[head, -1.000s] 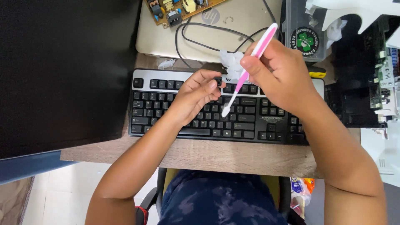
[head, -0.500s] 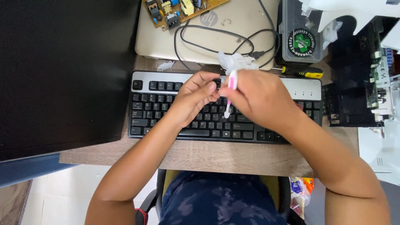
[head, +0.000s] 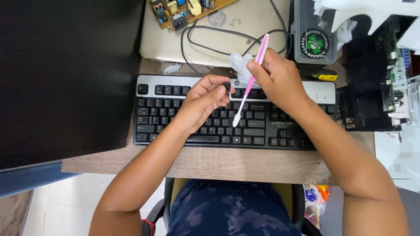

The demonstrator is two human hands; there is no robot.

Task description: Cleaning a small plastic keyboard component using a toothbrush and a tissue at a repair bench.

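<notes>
A black and silver keyboard [head: 271, 126] lies on the wooden desk [head: 210, 164]. My left hand [head: 203, 100] hovers over its upper middle rows and pinches a small black keycap [head: 226, 87] between thumb and fingers. My right hand [head: 275, 76] holds a pink and white toothbrush [head: 251, 78] at a slant, its white head down over the keys near the middle of the keyboard. A crumpled white tissue [head: 239, 61] is tucked against the fingers of my right hand.
A large black monitor [head: 65, 74] fills the left side. Behind the keyboard lies a closed beige laptop [head: 245, 17] with a bare circuit board [head: 183, 11] and black cables [head: 210, 35]. A clear plastic box [head: 314, 32], a yellow-handled screwdriver [head: 321, 76] and opened electronics [head: 376, 78] sit at the right.
My right hand has tilted the toothbrush back out to a slant, its head lower over the keys. My left hand keeps its pinch on the keycap in about the same place.
</notes>
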